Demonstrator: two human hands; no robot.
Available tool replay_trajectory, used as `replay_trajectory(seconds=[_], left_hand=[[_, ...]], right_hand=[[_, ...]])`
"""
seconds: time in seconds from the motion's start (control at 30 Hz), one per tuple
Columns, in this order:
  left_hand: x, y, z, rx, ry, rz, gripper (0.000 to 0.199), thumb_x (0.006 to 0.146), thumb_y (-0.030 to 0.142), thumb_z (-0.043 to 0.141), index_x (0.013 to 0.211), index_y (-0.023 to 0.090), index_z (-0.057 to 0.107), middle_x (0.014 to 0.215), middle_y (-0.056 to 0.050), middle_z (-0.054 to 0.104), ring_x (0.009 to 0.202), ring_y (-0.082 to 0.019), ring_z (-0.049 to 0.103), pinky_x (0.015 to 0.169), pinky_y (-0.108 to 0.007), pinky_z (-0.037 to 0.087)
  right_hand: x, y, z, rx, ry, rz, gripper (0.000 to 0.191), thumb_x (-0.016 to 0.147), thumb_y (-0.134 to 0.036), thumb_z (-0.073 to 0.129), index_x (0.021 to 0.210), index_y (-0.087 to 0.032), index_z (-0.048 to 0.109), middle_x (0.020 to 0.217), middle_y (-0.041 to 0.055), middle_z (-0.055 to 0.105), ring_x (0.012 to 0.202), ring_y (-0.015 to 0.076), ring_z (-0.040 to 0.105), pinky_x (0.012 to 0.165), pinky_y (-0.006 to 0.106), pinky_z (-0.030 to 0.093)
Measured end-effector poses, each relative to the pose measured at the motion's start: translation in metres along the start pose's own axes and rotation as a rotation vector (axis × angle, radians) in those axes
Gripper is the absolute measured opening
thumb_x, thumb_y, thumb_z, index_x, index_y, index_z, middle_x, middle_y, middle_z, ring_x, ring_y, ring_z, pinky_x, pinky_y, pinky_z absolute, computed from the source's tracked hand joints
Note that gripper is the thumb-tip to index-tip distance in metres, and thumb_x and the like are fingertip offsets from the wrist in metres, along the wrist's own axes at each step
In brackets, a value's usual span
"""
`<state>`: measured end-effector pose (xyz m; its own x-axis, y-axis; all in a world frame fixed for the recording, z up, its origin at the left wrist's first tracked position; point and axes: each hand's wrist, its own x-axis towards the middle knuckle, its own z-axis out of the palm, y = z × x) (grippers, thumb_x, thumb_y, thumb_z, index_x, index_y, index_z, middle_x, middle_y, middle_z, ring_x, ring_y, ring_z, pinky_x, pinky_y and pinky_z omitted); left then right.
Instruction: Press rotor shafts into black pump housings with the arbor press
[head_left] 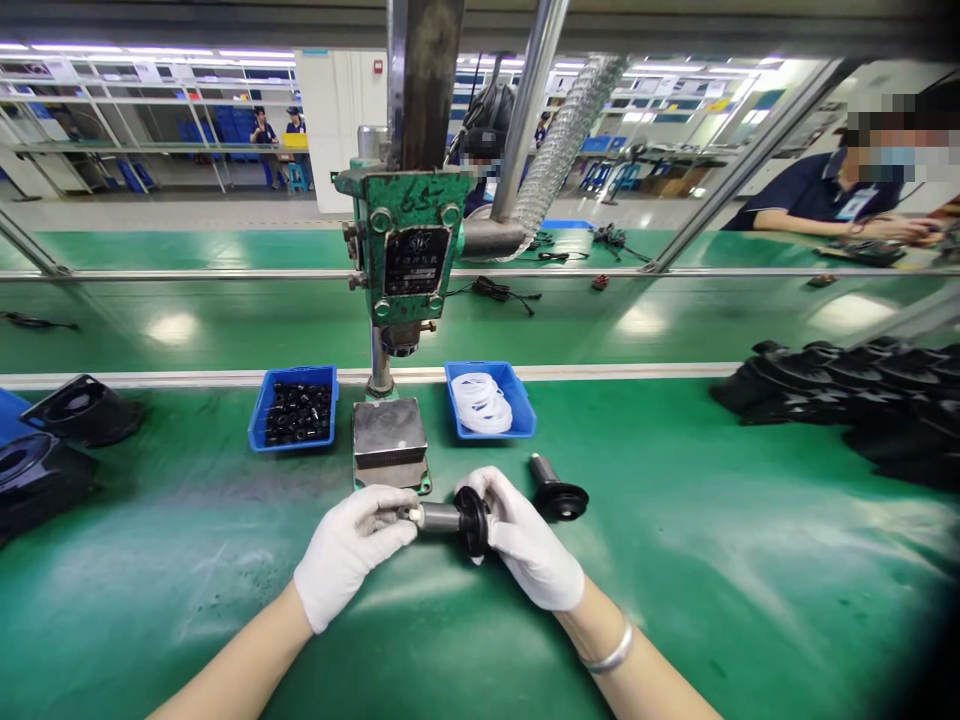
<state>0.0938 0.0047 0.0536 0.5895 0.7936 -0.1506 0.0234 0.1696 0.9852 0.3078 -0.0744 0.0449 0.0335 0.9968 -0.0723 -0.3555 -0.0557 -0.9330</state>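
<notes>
Both my hands wear white gloves and meet in front of the press. In my right hand (523, 540) is a rotor-like part (442, 517), a grey cylinder with a black disc, lying roughly level and pointing left. My right fingers wrap around its disc end. My left hand (358, 545) is closed at the cylinder's pale tip, pinching a small dark piece (403, 513) mostly hidden by the fingers. A second rotor-like part (559, 490) stands tilted on its black disc, to the right of my right hand.
The green press (409, 245) rises behind my hands over its metal block (390, 432). A blue bin (255, 420) of small black parts is left of it; another blue bin (529, 415) with white rings is right. Black housings (810, 380) line the right; more housings (90, 410) are left.
</notes>
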Motion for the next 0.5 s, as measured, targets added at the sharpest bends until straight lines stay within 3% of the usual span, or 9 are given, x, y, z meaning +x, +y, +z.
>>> replay_trajectory(seconds=[0.17,0.33,0.5], left_hand=[[0.0,-0.002,-0.001,-0.029,0.04,0.028,0.03,0.07,0.031,0.082,0.096,0.02,0.074,0.101,-0.005,0.071,0.092,-0.02,0.065,0.085,-0.029,0.052],[0.001,-0.001,0.001,-0.104,0.107,-0.047,0.029,0.062,0.03,0.084,0.085,0.016,0.073,0.082,-0.003,0.069,0.063,-0.014,0.059,0.062,-0.026,0.05],[0.005,-0.002,0.0,-0.045,0.156,-0.001,0.025,0.064,0.033,0.08,0.078,0.014,0.072,0.074,-0.001,0.066,0.051,-0.01,0.052,0.053,-0.024,0.044]], right_hand=[[0.0,0.001,0.002,-0.111,-0.001,-0.065,0.04,0.071,-0.038,0.077,0.09,-0.023,0.045,0.087,-0.0018,0.046,0.063,0.0097,0.044,0.049,0.021,0.046],[-0.002,0.0,0.008,-0.481,0.061,-0.331,0.022,0.071,-0.016,0.059,0.084,-0.022,0.044,0.084,0.0009,0.044,0.075,0.016,0.045,0.067,0.028,0.044],[-0.012,-0.001,0.014,-0.84,0.059,-0.553,0.037,0.058,-0.002,0.05,0.086,-0.023,0.039,0.095,0.0039,0.044,0.087,0.0198,0.047,0.078,0.033,0.043]])
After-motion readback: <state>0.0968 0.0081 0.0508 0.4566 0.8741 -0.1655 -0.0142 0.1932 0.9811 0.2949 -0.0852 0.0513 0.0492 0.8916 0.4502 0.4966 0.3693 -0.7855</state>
